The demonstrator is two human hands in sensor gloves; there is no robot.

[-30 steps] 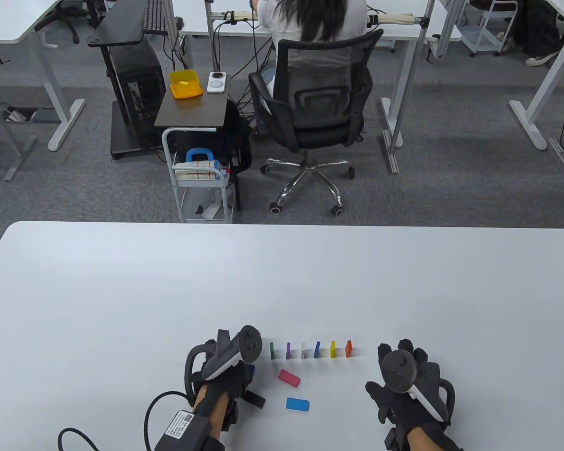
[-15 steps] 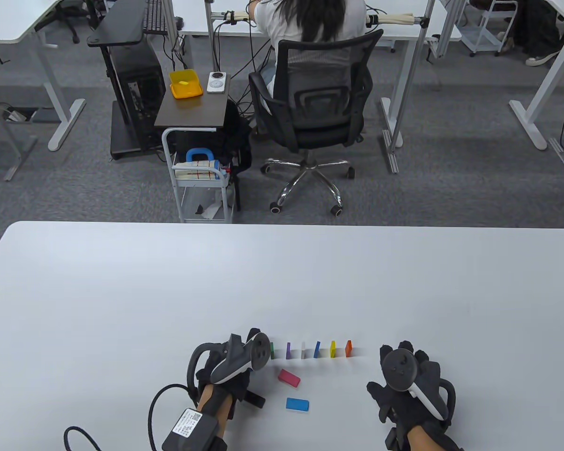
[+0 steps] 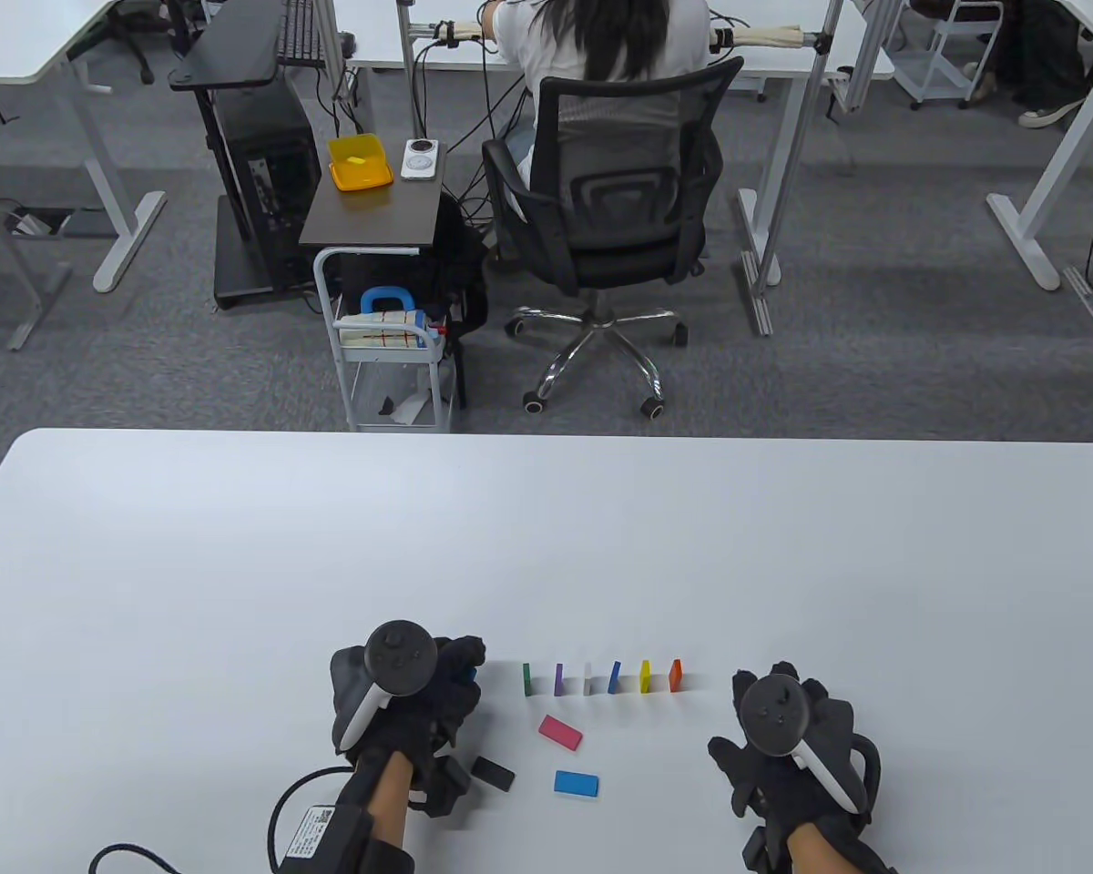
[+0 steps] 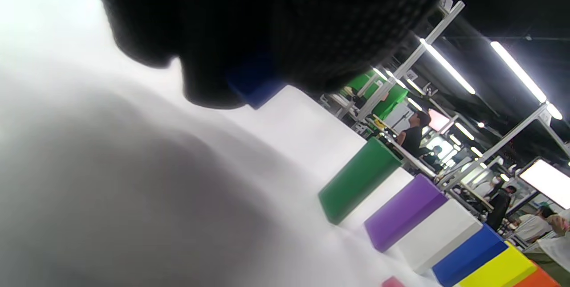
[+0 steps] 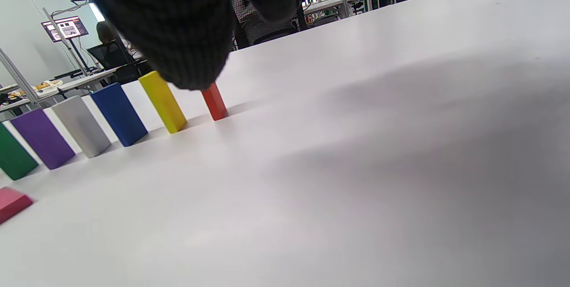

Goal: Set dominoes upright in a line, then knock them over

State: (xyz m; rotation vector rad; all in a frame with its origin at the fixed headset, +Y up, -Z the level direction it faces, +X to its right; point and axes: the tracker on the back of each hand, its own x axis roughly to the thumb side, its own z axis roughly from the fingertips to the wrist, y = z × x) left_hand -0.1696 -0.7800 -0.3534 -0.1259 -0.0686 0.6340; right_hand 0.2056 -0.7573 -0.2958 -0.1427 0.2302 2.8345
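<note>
Several dominoes stand upright in a row: green [image 3: 527,679], purple [image 3: 558,679], white [image 3: 587,679], blue [image 3: 614,677], yellow [image 3: 645,676] and orange [image 3: 676,675]. My left hand [image 3: 467,665] is just left of the green one and pinches a dark blue domino [image 4: 256,84] in its fingertips, close above the table. The glove hides most of that domino. My right hand [image 3: 774,678] rests on the table right of the orange domino [image 5: 215,102], fingers relaxed and holding nothing. A pink domino [image 3: 560,732], a light blue one [image 3: 576,783] and a black one [image 3: 493,774] lie flat in front of the row.
The white table [image 3: 237,564] stretches wide behind and to both sides of the row. A cable [image 3: 291,801] trails from my left wrist. Beyond the far edge a person sits in an office chair [image 3: 615,209] beside a small cart [image 3: 392,364].
My left hand has turned its back upward and shifted left, carrying the dark blue domino to the left end of the row. The green domino is uncovered again. My right hand stayed put.
</note>
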